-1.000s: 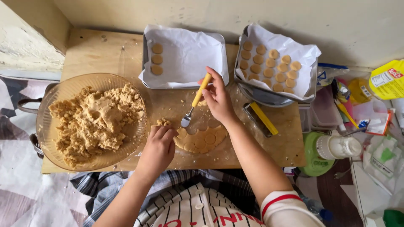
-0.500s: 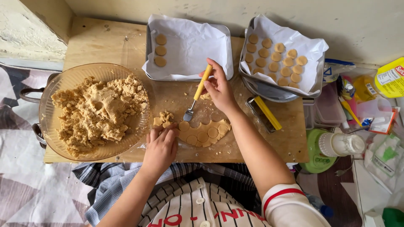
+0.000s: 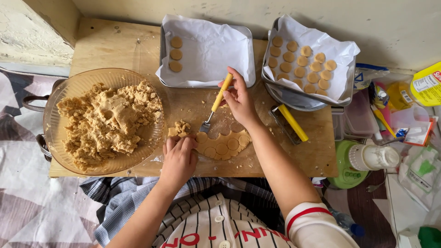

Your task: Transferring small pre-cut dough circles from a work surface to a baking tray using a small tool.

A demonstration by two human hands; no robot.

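My right hand (image 3: 239, 98) gripped a yellow-handled fork (image 3: 215, 104), its tines down at the upper edge of the rolled dough (image 3: 223, 146) at the centre of the frame (round discs already cut into it). My left hand (image 3: 179, 158) lay curled on the dough's left end, holding nothing, just below a small crumbly lump (image 3: 180, 129). The bowl (image 3: 64, 98) of dough sat left on the counter (image 3: 110, 46).
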